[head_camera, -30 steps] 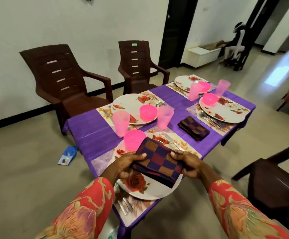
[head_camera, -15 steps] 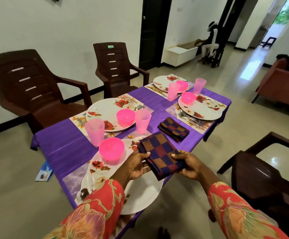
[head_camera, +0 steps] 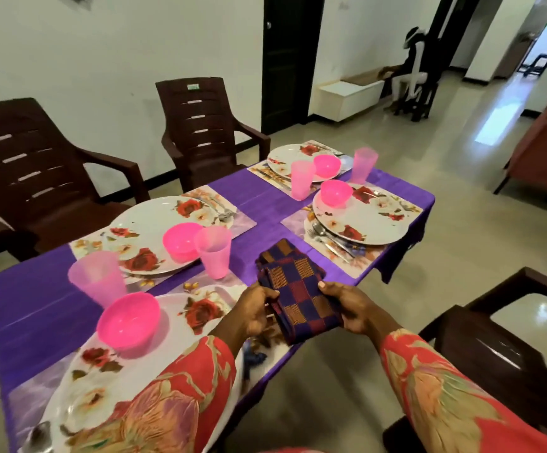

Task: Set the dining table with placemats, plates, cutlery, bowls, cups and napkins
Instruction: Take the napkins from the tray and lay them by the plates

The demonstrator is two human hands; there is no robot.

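Observation:
My left hand [head_camera: 255, 311] and my right hand [head_camera: 348, 305] grip the two sides of a folded purple, blue and orange checked napkin [head_camera: 301, 300]. It hovers at the table's right edge, just right of the nearest rose plate [head_camera: 128, 380]. Its far end overlaps a second checked napkin [head_camera: 283, 251] on the purple tablecloth [head_camera: 259, 204]; I cannot tell whether they touch. The near plate carries a pink bowl [head_camera: 128, 322], with a pink cup [head_camera: 97, 277] behind it. Three other settings have plates, pink bowls and cups. Cutlery [head_camera: 331, 241] lies beside the right plate [head_camera: 373, 217].
Two brown plastic chairs [head_camera: 36, 178] [head_camera: 203, 125] stand along the table's far side. Another dark chair [head_camera: 510, 348] is close on my right. A reddish sofa [head_camera: 546, 152] and a white box [head_camera: 347, 96] sit farther back on the tiled floor.
Both hands have carried the napkin from above the near plate to the right, up against the napkin lying on the cloth. The view has swung to the right and closer.

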